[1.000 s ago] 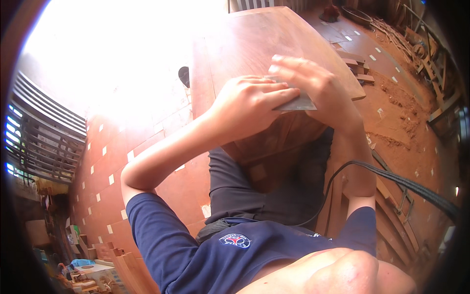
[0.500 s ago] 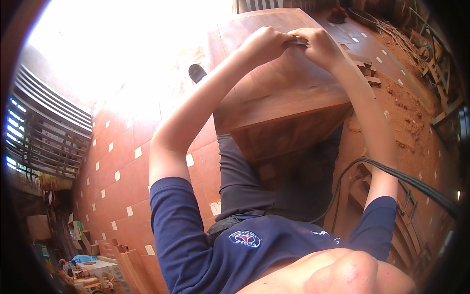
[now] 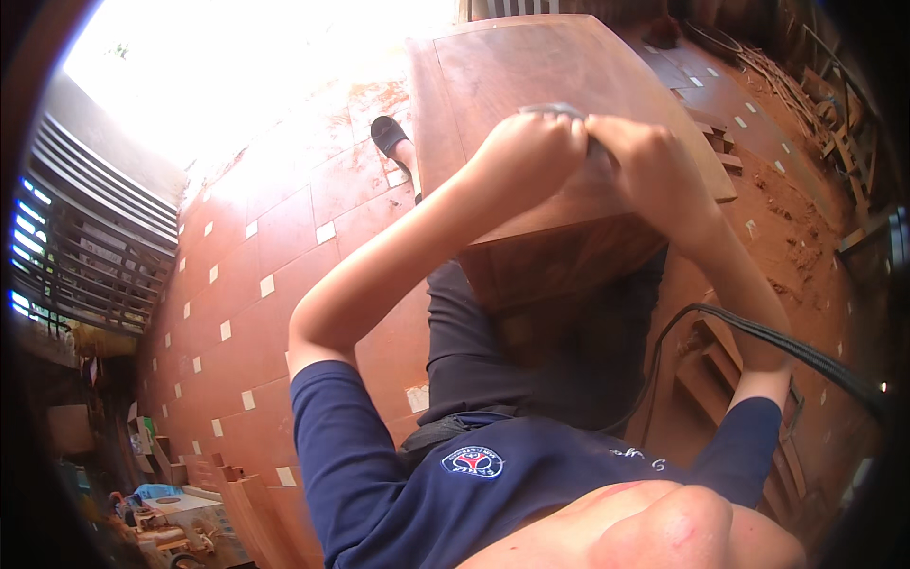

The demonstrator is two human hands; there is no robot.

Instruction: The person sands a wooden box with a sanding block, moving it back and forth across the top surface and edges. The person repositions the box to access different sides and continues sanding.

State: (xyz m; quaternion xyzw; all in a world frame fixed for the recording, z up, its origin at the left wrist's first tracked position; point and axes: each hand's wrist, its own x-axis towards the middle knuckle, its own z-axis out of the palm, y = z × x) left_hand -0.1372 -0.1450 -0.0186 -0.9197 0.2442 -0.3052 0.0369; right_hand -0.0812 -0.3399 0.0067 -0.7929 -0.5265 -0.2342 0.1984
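Observation:
Both of my hands are closed side by side over a wooden box-like piece (image 3: 493,76) with a broad, smooth reddish-brown top. My left hand (image 3: 542,147) and my right hand (image 3: 645,156) grip one small, flat grey piece (image 3: 555,109) between them. Only its pale edge by the left knuckles and a dark bit between the hands show, so its exact kind is unclear. The hands sit low over the near half of the top, knuckles up, with both arms bent.
A black cable (image 3: 758,330) crosses my right arm. Cut wood pieces (image 3: 716,133) lie right of the box, near reddish sawdust (image 3: 787,228). Planks (image 3: 251,512) stand at lower left. Past the tiled floor (image 3: 275,313) is a slatted grille (image 3: 95,228). A person's foot in a black sandal (image 3: 387,135) is left of the box.
Both hands have come back toward my body across the wooden top, from its far part to its near half, still closed on the flat piece. My elbows are bent more.

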